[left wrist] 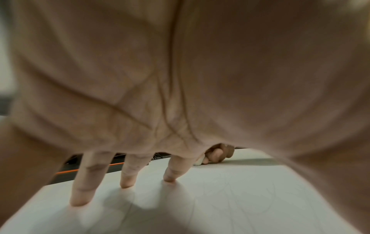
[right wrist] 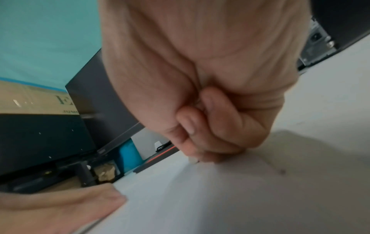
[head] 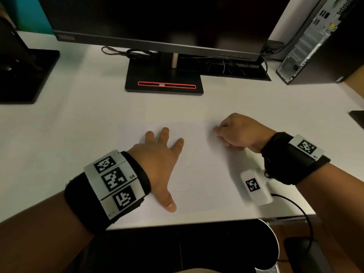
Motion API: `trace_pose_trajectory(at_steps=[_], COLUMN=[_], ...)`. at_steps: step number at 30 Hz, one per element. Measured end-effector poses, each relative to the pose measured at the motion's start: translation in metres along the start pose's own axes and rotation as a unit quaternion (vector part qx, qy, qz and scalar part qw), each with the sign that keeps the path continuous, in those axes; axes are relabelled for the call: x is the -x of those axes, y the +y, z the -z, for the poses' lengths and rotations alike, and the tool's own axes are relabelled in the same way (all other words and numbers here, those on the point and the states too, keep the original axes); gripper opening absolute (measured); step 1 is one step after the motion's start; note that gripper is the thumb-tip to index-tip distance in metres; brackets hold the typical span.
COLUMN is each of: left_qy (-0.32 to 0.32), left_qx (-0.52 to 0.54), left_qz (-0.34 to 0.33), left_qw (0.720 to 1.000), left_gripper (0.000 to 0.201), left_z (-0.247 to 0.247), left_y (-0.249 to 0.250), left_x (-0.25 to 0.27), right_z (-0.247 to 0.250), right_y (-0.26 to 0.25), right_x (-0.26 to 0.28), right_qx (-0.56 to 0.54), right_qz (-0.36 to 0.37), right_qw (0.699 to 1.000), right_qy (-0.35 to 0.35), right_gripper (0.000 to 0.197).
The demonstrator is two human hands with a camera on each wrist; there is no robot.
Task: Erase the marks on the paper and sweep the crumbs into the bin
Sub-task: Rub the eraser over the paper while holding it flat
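You have one sheet of paper (head: 206,174) at the lower centre of the head view, with two hands on it: one left hand (head: 159,164) and one right hand (head: 238,133), the latter with one small white eraser (right wrist: 193,160) at its fingertips. Each wrist carries one black band, so two bands (head: 110,194) (head: 291,158) in all. Across the top of the frame you see one monitor (head: 157,22), one monitor base (head: 165,79) and, at upper right, one computer tower (head: 319,40).

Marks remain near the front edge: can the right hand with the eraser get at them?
Probably yes: the faint pencil marks lie on bare white paper, beside the left hand, with nothing between them and the right hand.
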State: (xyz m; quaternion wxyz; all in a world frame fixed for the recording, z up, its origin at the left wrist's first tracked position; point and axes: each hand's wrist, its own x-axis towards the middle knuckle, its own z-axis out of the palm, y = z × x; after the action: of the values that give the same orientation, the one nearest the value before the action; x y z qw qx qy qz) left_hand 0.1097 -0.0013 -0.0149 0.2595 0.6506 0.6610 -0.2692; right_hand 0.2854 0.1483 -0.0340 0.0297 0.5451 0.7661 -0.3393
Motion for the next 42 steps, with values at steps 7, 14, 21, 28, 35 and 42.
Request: trace_pose_trajectory(at_steps=[7,14,21,28,35,42], left_qy=[0.0,-0.001,-0.001,0.0,0.001,0.001], left_qx=[-0.004,0.0,0.0,-0.004,-0.003,-0.002], left_qz=[0.001,0.002,0.002,0.002,0.002,0.001], left_qw=[1.0,1.0,1.0,1.0,1.0,1.0], left_gripper=[0.154,0.154,0.153,0.152,0.153,0.153], left_z=[0.001,0.001,0.0,0.0,-0.001,0.0], left_y=[0.0,0.0,-0.001,0.0,0.0,0.0], left_x=[0.002,0.001,0.003,0.002,0.002,0.002], right_z=[-0.004,-0.008,-0.011,-0.01,-0.002,0.003], right_y=[-0.003,-0.007,-0.009,-0.01,-0.01,-0.009], right_x=[-0.002,-0.002,-0.003,-0.007,-0.013,-0.02], right_qx=[0.0,-0.003,0.005,0.016,0.024,0.007], right_qz=[0.002,0.012,0.026,0.032,0.019,-0.006], right_qw=[1.0,1.0,0.999,0.999,0.999,0.998], right_qy=[-0.011,-0.028,-0.028,-0.007,0.025,0.057], right_gripper=[0.038,0.038,0.036,0.044,0.041,0.038])
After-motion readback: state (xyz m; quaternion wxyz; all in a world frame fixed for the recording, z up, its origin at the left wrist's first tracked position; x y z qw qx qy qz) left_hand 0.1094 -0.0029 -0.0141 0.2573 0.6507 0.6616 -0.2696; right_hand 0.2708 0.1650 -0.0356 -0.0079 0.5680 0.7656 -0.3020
